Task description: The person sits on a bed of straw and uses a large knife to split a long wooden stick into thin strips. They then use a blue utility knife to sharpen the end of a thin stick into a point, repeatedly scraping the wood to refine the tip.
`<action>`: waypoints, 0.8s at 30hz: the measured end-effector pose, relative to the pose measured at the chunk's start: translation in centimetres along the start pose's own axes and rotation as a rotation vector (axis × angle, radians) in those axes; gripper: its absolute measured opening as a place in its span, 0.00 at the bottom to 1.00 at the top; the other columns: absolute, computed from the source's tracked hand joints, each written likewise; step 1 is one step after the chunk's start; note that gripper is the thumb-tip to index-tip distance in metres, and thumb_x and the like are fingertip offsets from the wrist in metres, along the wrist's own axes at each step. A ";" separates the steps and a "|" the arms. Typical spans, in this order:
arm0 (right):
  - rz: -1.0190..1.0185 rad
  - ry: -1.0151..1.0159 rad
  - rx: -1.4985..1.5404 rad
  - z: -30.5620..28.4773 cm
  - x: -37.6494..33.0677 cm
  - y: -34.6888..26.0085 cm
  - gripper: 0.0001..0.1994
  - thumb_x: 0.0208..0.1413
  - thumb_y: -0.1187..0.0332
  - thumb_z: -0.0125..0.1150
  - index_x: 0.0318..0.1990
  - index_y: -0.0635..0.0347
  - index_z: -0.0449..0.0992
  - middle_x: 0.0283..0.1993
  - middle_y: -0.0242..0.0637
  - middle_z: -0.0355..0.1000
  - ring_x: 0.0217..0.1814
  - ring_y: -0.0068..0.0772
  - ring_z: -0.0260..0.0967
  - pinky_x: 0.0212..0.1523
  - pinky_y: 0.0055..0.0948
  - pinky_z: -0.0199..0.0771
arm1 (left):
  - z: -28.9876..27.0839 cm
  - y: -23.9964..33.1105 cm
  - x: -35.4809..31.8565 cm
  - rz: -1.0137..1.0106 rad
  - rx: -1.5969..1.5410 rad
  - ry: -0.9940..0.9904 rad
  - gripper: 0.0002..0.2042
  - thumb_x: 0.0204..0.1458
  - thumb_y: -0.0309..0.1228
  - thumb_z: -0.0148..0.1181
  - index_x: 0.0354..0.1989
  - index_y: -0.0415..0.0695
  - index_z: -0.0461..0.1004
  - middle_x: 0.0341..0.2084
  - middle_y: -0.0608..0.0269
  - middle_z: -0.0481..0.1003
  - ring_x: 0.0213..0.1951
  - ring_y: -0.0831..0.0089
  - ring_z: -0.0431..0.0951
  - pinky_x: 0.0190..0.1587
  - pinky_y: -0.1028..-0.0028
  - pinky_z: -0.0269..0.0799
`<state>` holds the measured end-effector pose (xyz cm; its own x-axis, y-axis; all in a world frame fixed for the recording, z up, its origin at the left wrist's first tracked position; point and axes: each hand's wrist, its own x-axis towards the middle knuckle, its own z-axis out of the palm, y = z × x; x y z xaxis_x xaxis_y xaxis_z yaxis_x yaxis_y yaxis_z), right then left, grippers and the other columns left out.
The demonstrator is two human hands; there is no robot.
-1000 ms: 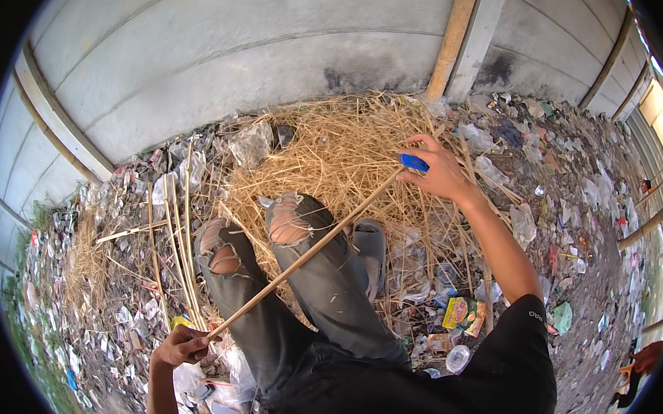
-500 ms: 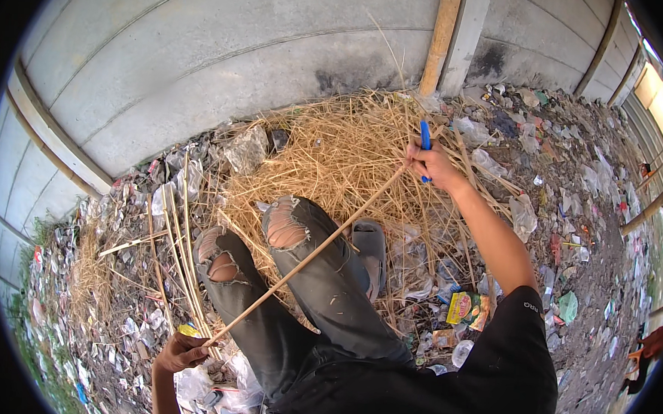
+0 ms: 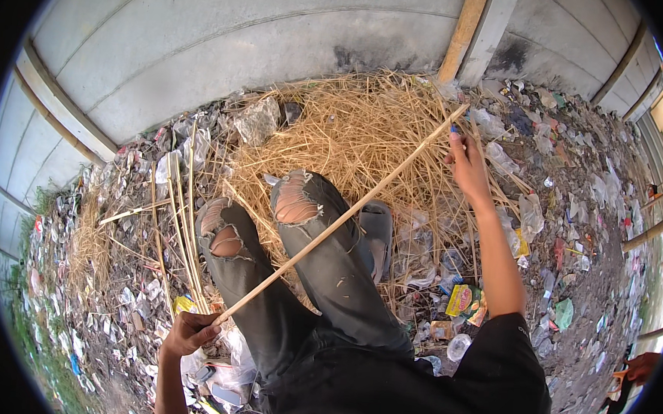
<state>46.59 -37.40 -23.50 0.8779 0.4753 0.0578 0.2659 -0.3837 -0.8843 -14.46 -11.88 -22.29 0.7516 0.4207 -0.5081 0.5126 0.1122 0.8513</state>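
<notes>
A long, thin bamboo stick slants across my legs from lower left to upper right. My left hand is closed round its near end, beside my left thigh. Close to the far tip is my right hand, fingers curled round a blue-handled tool. Only a bit of blue shows, and the rest is hidden by the fingers, so its kind is unclear. Beneath the far half of the stick lies a heap of straw-like shavings.
Split bamboo strips lean by my left knee. Plastic litter covers the ground, with a sandal on my foot. A grey panel wall with a bamboo post stands ahead. Another person's hand shows at the right edge.
My right hand has moved slightly right and nearer me, and its blue tool has turned mostly out of sight. The stick's far end now reaches past that hand. My left hand has risen a little.
</notes>
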 end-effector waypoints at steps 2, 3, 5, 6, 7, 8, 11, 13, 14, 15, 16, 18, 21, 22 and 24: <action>-0.039 -0.071 0.026 1.4 -2.6 -0.9 0.26 0.70 0.43 0.48 0.50 0.60 0.71 0.27 0.30 0.70 0.23 0.18 0.62 0.27 0.22 0.61 | 0.0 -0.3 0.1 0.011 0.013 0.010 0.19 0.59 0.30 0.68 0.54 0.28 0.77 0.21 0.71 0.73 0.23 0.84 0.68 0.25 0.80 0.63; -0.059 -0.105 0.039 2.1 -3.7 -1.3 0.24 0.72 0.45 0.47 0.50 0.61 0.71 0.26 0.28 0.69 0.19 0.14 0.57 0.21 0.20 0.58 | 0.0 -0.4 0.0 0.007 0.007 0.012 0.20 0.59 0.31 0.68 0.54 0.28 0.77 0.21 0.70 0.73 0.23 0.84 0.68 0.25 0.80 0.64; -0.068 -0.238 0.115 2.8 -5.3 -1.3 0.24 0.73 0.47 0.45 0.48 0.62 0.73 0.26 0.28 0.69 0.20 0.15 0.59 0.22 0.20 0.60 | 0.2 -0.4 -0.1 -0.002 -0.005 0.021 0.20 0.59 0.32 0.69 0.54 0.29 0.77 0.22 0.69 0.74 0.23 0.83 0.70 0.25 0.80 0.66; -0.072 -0.305 0.153 3.1 -5.6 -1.4 0.24 0.74 0.48 0.44 0.47 0.62 0.74 0.25 0.28 0.68 0.21 0.16 0.61 0.23 0.21 0.61 | 0.2 -0.6 -0.1 0.002 0.033 0.041 0.21 0.59 0.33 0.69 0.54 0.29 0.78 0.22 0.69 0.75 0.24 0.83 0.70 0.26 0.80 0.66; -0.099 -0.276 0.078 3.4 -5.8 -1.5 0.23 0.74 0.49 0.44 0.46 0.63 0.75 0.25 0.28 0.68 0.21 0.17 0.62 0.24 0.22 0.62 | 0.1 -0.9 0.0 0.004 0.072 0.057 0.21 0.59 0.34 0.69 0.53 0.29 0.78 0.22 0.68 0.76 0.24 0.83 0.71 0.26 0.79 0.67; -0.126 -0.247 0.003 3.7 -5.8 -1.7 0.23 0.74 0.50 0.43 0.45 0.63 0.75 0.24 0.29 0.68 0.22 0.18 0.63 0.25 0.23 0.63 | 0.1 -1.1 0.0 0.006 0.110 0.073 0.21 0.59 0.34 0.69 0.53 0.29 0.78 0.23 0.67 0.77 0.25 0.83 0.72 0.27 0.79 0.68; -0.174 -0.161 -0.219 3.8 -5.5 -2.9 0.23 0.73 0.50 0.47 0.44 0.64 0.77 0.22 0.37 0.68 0.23 0.27 0.65 0.27 0.32 0.64 | 0.3 -0.8 -0.2 0.020 0.171 0.092 0.21 0.58 0.37 0.69 0.52 0.31 0.79 0.22 0.66 0.78 0.25 0.83 0.73 0.28 0.78 0.70; -0.264 -0.064 -0.390 4.2 -5.6 -3.4 0.22 0.72 0.51 0.49 0.43 0.63 0.79 0.22 0.42 0.70 0.22 0.36 0.67 0.27 0.39 0.64 | 0.6 -0.2 -0.3 0.035 0.265 0.113 0.21 0.58 0.38 0.69 0.52 0.32 0.80 0.21 0.66 0.77 0.25 0.84 0.73 0.28 0.78 0.70; -0.235 -0.051 -0.372 4.3 -5.5 -3.5 0.22 0.72 0.51 0.50 0.42 0.63 0.79 0.21 0.44 0.70 0.21 0.38 0.67 0.26 0.40 0.64 | 0.8 0.1 -0.3 0.041 0.311 0.124 0.21 0.58 0.38 0.69 0.52 0.33 0.80 0.20 0.66 0.77 0.24 0.84 0.73 0.28 0.78 0.70; -0.205 -0.038 -0.355 4.5 -5.4 -3.5 0.23 0.71 0.50 0.50 0.41 0.63 0.80 0.21 0.45 0.69 0.21 0.41 0.66 0.26 0.40 0.64 | 0.9 0.3 -0.4 0.054 0.350 0.134 0.21 0.58 0.38 0.69 0.52 0.33 0.80 0.20 0.67 0.77 0.24 0.84 0.73 0.28 0.78 0.70; -0.172 -0.024 -0.338 4.6 -5.4 -3.5 0.23 0.71 0.50 0.50 0.40 0.64 0.80 0.20 0.46 0.69 0.21 0.43 0.66 0.26 0.41 0.64 | 1.1 0.4 -0.3 0.065 0.389 0.142 0.21 0.57 0.39 0.69 0.51 0.33 0.80 0.19 0.67 0.77 0.24 0.84 0.73 0.28 0.78 0.70; -0.120 -0.163 -0.288 6.4 -8.0 -4.5 0.24 0.71 0.49 0.50 0.41 0.64 0.80 0.19 0.47 0.68 0.20 0.48 0.65 0.26 0.42 0.64 | 1.5 0.0 -0.5 0.040 0.331 0.164 0.20 0.57 0.38 0.69 0.49 0.33 0.81 0.19 0.67 0.76 0.25 0.85 0.72 0.28 0.77 0.70; -0.288 -0.226 -0.324 8.8 -11.6 -4.1 0.24 0.71 0.49 0.50 0.43 0.64 0.81 0.18 0.46 0.68 0.19 0.48 0.66 0.25 0.41 0.64 | 2.1 1.5 -1.1 0.034 0.361 0.149 0.18 0.57 0.36 0.70 0.47 0.32 0.82 0.19 0.67 0.76 0.25 0.86 0.71 0.28 0.77 0.69; -0.385 -0.226 -0.353 9.3 -12.1 -3.8 0.24 0.71 0.49 0.50 0.44 0.64 0.81 0.18 0.46 0.68 0.19 0.47 0.66 0.24 0.41 0.64 | 2.3 1.8 -1.4 0.030 0.370 0.146 0.18 0.56 0.36 0.70 0.46 0.32 0.82 0.19 0.67 0.76 0.25 0.86 0.71 0.27 0.77 0.68; -0.260 -0.189 -0.312 8.6 -10.3 -3.9 0.25 0.71 0.48 0.49 0.45 0.64 0.81 0.18 0.45 0.69 0.18 0.43 0.66 0.24 0.41 0.64 | 2.9 1.6 -1.5 0.067 0.372 0.179 0.17 0.56 0.35 0.70 0.47 0.32 0.82 0.19 0.67 0.76 0.25 0.86 0.71 0.27 0.77 0.68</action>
<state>33.13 -33.99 -24.62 0.6852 0.7131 0.1481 0.6012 -0.4389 -0.6678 -13.60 -14.91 -20.56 0.7211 0.5697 -0.3944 0.6047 -0.2396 0.7595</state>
